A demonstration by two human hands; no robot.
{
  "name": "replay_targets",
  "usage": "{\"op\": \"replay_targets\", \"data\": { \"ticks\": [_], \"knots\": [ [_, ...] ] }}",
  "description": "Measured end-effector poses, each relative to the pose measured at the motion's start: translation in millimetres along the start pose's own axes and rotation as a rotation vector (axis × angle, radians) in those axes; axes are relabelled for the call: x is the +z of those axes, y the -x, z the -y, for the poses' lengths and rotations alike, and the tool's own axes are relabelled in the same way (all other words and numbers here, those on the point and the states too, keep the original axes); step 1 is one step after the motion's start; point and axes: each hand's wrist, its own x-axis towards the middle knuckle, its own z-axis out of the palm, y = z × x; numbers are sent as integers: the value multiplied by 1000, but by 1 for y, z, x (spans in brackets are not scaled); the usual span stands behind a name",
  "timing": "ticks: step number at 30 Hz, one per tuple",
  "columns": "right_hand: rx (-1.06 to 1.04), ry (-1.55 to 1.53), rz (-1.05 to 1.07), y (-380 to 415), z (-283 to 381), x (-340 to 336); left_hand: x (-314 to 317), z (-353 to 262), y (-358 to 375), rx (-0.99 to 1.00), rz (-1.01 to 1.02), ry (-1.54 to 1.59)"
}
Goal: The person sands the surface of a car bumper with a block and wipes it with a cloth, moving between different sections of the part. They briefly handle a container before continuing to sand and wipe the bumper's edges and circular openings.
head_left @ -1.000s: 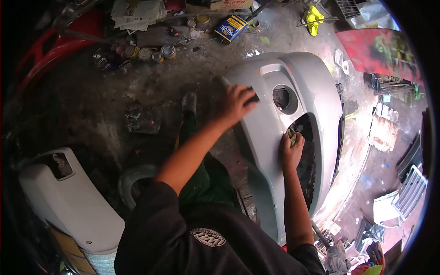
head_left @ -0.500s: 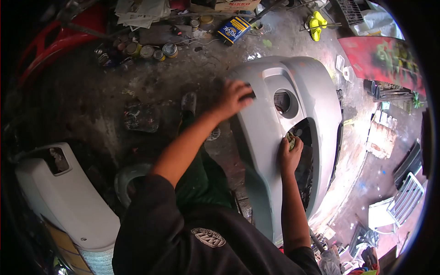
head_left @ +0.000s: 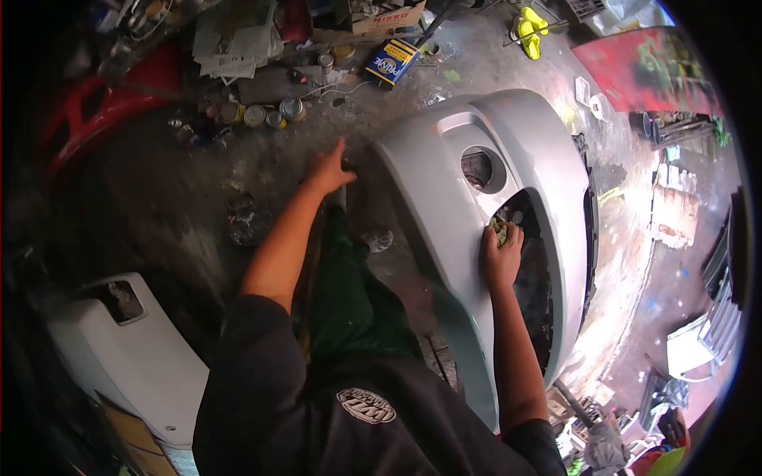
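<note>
Pale moulded part: left of the left hand, nearer the dark shirt.
Red bodywork: well left of the left hand and beyond it.
Cans: beyond the left hand, to its left, grouped on the floor.
Left-hand fingers: index stretched forward, thumb spread from it, apart from the grey bumper; I cannot tell whether anything is held.
Blue-and-yellow tin: well beyond the left hand, to its right.
Bumper position: near the left hand, on its right, reaching past the right hand on both sides.
Crumpled greenish piece: in the right hand's fingers, by the edge of the bumper's large opening.
Right-hand grip: closed around that piece.
Yellow footwear: far beyond the right hand.
Red panel: beyond the right hand, well to its right.
</note>
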Motion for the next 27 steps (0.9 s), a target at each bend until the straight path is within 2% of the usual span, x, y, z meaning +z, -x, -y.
{"op": "replay_targets", "data": {
  "ticks": [3,6,9,13,16,21,24,27],
  "knots": [
    [23,-8,0,3,7,-5,-24,-50,24,90,233,-139],
    [33,-5,1,3,9,-6,25,-48,12,134,165,-31],
    [26,-9,7,3,9,-9,34,-63,41,183,108,8],
    [3,5,-7,5,11,-9,43,-79,73,245,235,334],
    [15,14,-13,5,11,-8,54,-92,97,292,220,382],
    [3,4,-20,4,6,-4,67,-114,156,342,315,482],
    [14,-1,-13,4,5,-6,78,-104,165,515,172,509],
    [22,-25,1,4,7,-8,80,-106,152,404,-356,656]
  ]
}}
